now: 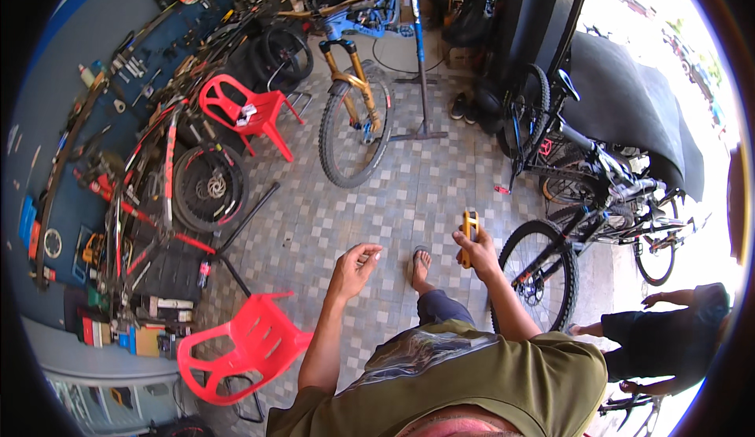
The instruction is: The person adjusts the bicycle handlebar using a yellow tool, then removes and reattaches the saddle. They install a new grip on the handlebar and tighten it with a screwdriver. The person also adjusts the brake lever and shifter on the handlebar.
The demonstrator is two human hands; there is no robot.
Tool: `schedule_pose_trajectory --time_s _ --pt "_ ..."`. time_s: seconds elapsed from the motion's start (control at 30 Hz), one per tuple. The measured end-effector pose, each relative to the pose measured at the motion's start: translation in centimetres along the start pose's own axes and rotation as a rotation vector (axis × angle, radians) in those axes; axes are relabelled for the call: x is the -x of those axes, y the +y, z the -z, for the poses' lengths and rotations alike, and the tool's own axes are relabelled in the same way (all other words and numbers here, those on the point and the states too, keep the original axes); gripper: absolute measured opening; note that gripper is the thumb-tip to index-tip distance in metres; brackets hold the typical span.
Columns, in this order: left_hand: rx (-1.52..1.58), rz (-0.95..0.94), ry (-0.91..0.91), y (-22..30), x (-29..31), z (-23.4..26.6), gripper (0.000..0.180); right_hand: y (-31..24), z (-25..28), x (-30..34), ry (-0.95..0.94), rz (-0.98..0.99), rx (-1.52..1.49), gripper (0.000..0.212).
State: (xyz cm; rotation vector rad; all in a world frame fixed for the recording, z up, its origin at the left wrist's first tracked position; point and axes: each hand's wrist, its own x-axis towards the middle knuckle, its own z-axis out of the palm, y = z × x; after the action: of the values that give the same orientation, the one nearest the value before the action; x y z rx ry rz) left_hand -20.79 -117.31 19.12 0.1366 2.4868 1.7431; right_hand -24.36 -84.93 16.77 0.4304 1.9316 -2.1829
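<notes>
My right hand [480,252] is closed around a narrow yellow hand tool [470,229] with a dark slot along it, possibly a folding key set; its exact kind is unclear. The tool stands roughly upright in my fingers, above the tiled floor. Out in front of my body, my left hand [355,269] holds nothing that I can see, its fingers loosely bent and apart from the thumb. Farther ahead, a blue mountain bike [346,24] with a gold fork [358,83] hangs at a blue repair stand [418,44]. Neither hand touches the bike.
Red plastic chairs stand on the left, one near [250,343] and one farther off [244,111]. Several bicycles crowd the right, a front wheel [539,276] close to my right arm. Bike parts and a tool wall [118,83] line the left. Another person [668,335] is at the lower right.
</notes>
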Motion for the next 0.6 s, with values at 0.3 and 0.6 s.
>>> schedule_pose_trajectory --time_s 0.3,0.6 --pt "-0.006 -0.235 -0.119 6.0 -28.3 -4.8 0.026 -7.4 3.9 -21.8 0.127 0.087 -0.373 0.058" --pt "0.085 -0.409 0.018 13.9 -49.1 -1.7 0.021 -27.6 2.5 -40.1 -0.006 0.408 -0.369 0.054"
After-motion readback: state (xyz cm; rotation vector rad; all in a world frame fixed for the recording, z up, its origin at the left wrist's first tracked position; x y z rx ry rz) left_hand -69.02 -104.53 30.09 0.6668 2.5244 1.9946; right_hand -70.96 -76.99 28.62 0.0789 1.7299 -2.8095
